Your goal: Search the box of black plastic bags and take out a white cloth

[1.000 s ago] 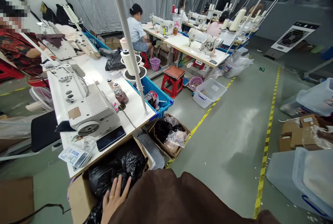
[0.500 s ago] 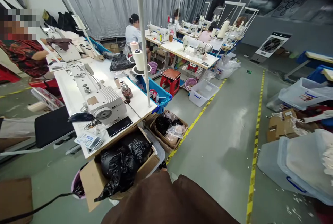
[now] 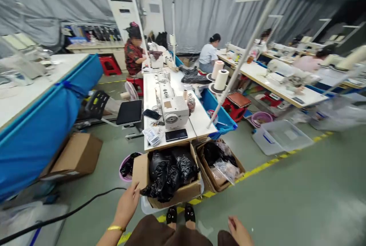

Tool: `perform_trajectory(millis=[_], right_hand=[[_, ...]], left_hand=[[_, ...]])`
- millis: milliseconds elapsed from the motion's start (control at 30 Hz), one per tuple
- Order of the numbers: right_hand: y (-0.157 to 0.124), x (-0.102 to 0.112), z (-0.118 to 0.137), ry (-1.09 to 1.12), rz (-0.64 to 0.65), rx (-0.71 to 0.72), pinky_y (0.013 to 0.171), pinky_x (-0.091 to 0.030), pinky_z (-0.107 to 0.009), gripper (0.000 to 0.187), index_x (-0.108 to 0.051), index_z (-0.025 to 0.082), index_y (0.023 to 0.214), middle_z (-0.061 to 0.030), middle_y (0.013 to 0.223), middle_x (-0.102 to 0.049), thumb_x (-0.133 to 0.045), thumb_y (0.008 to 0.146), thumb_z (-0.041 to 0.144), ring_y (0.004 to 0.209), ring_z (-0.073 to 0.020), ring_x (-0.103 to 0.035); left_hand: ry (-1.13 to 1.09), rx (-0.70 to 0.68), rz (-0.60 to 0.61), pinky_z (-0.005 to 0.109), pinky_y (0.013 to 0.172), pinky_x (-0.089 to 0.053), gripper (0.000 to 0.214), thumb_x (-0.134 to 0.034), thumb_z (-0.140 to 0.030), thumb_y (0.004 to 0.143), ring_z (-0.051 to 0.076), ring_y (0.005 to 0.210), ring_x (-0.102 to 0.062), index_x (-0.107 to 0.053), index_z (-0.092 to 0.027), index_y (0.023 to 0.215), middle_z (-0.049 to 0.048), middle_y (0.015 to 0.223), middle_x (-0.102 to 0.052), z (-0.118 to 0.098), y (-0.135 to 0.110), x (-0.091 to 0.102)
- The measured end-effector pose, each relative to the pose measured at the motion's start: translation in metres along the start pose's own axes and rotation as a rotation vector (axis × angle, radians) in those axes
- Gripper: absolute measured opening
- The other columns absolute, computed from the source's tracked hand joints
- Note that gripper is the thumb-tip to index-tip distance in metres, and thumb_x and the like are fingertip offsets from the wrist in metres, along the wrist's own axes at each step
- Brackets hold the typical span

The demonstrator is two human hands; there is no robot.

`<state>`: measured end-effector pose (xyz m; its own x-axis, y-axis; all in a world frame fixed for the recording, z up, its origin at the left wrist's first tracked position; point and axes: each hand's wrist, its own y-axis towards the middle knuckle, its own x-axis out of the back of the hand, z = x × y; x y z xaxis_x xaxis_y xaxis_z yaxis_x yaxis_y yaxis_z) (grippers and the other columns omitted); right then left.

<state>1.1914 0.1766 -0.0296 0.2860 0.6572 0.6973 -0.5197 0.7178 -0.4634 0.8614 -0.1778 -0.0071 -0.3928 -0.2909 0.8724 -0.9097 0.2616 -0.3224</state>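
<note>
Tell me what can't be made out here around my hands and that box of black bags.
Head view only:
- Right hand: fingers cut off by the bottom edge.
- Cardboard box: contents hidden inside black bags.
- Left hand: near the box corner; contact unclear.
- Phone: screen dark, too small.

We see black bags [image 3: 168, 170] in a brown box [image 3: 174, 194]. Our left hand [image 3: 128, 204] has a gold band [image 3: 116, 228] on the wrist. Our shoes [image 3: 180, 214] are black and our skirt [image 3: 168, 234] is brown. The tabletop [image 3: 197, 118] is white, and so is the sewing machine [image 3: 171, 105]. The phone [image 3: 176, 134] is black. A blue cloth [image 3: 42, 124] hangs at the left. The floor [image 3: 286, 192] is grey-green with a yellow line [image 3: 257, 169]. The stool [image 3: 237, 105] is red
</note>
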Motion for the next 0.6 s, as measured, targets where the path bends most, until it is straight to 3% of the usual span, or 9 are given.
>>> perform_trajectory(millis=[67,133,233,300,433,533,600], right_hand=[[0.051,-0.006,0.019,0.069,0.119,0.071,0.096,-0.058,-0.041,0.035,-0.066,0.029,0.086,-0.0199,0.107,-0.078,-0.054,0.080,0.062,0.107,-0.0339,-0.075],[0.099,-0.020,0.047,0.113,0.202,0.136,0.103,-0.056,-0.039,0.056,-0.068,0.020,0.108,-0.0223,0.122,-0.074,-0.046,0.077,0.062,0.118,-0.0336,-0.071],[0.158,-0.053,0.089,0.130,0.283,0.187,0.111,-0.050,-0.036,0.078,-0.056,0.006,0.138,-0.0237,0.139,-0.065,-0.046,0.082,0.059,0.132,-0.0309,-0.063],[0.184,-0.078,0.107,0.118,0.324,0.197,0.112,-0.048,-0.036,0.078,-0.048,0.006,0.148,-0.0220,0.144,-0.062,-0.051,0.086,0.054,0.135,-0.0297,-0.061],[0.211,-0.110,0.114,0.055,0.389,0.187,0.109,-0.049,-0.036,0.062,-0.051,0.009,0.148,-0.0189,0.136,-0.068,-0.050,0.093,0.038,0.128,-0.0290,-0.066],[0.214,-0.107,0.106,-0.003,0.374,0.167,0.112,-0.046,-0.042,0.059,-0.053,0.008,0.146,-0.0224,0.133,-0.069,-0.049,0.091,0.030,0.130,-0.0330,-0.064],[0.206,-0.094,0.095,-0.010,0.367,0.183,0.114,-0.044,-0.043,0.059,-0.056,0.010,0.144,-0.0213,0.134,-0.069,-0.051,0.089,0.030,0.132,-0.0332,-0.061]], left_hand=[[-0.008,0.081,-0.015,0.040,0.113,-0.047,0.051,-0.038,-0.035,0.106,0.027,0.134,-0.061,-0.049,-0.010,0.148,0.0185,0.151,-0.059,-0.010,0.026,-0.006],[-0.004,0.177,-0.011,0.048,0.114,-0.046,0.052,-0.048,-0.041,0.105,0.030,0.136,-0.058,-0.049,-0.011,0.148,0.0199,0.152,-0.056,-0.020,0.050,-0.017],[0.011,0.303,0.050,0.052,0.106,-0.052,0.046,-0.061,-0.043,0.101,0.029,0.122,-0.065,-0.059,-0.015,0.136,0.0151,0.138,-0.065,-0.028,0.072,-0.040],[0.021,0.364,0.109,0.049,0.099,-0.056,0.038,-0.064,-0.041,0.099,0.026,0.110,-0.069,-0.063,-0.016,0.128,0.0112,0.125,-0.070,-0.028,0.077,-0.055],[0.021,0.426,0.183,0.047,0.094,-0.058,0.033,-0.063,-0.041,0.100,0.024,0.104,-0.070,-0.066,-0.016,0.122,0.0089,0.117,-0.071,-0.028,0.074,-0.077],[0.010,0.418,0.201,0.048,0.097,-0.056,0.034,-0.061,-0.045,0.101,0.024,0.106,-0.070,-0.067,-0.016,0.119,0.0089,0.116,-0.072,-0.037,0.057,-0.080],[0.007,0.403,0.209,0.049,0.100,-0.054,0.033,-0.055,-0.042,0.104,0.025,0.107,-0.070,-0.066,-0.015,0.120,0.0105,0.116,-0.073,-0.044,0.030,-0.077]])
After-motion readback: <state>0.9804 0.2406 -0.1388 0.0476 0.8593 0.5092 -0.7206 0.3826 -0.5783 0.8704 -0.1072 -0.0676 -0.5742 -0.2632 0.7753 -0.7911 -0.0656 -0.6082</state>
